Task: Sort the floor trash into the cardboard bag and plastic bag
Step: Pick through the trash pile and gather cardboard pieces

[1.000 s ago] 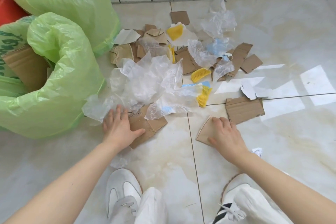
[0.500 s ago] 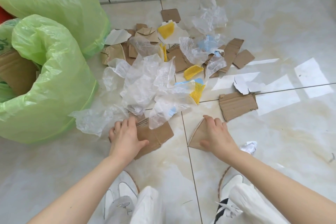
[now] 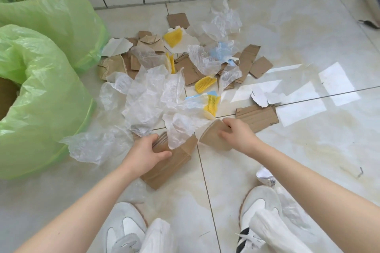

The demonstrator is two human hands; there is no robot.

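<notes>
Cardboard in both my hands — my left hand (image 3: 145, 155) grips a folded sheet (image 3: 168, 162), my right hand (image 3: 236, 136) pinches a smaller scrap (image 3: 212, 135). Clear plastic (image 3: 178, 131) drapes over the sheet's far edge, beside the green bag (image 3: 41, 96).

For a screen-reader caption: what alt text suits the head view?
Left hand grips a brown corrugated cardboard piece and right hand another, on a pale tiled floor strewn with cardboard and plastic scraps beside two green plastic bags.
</notes>
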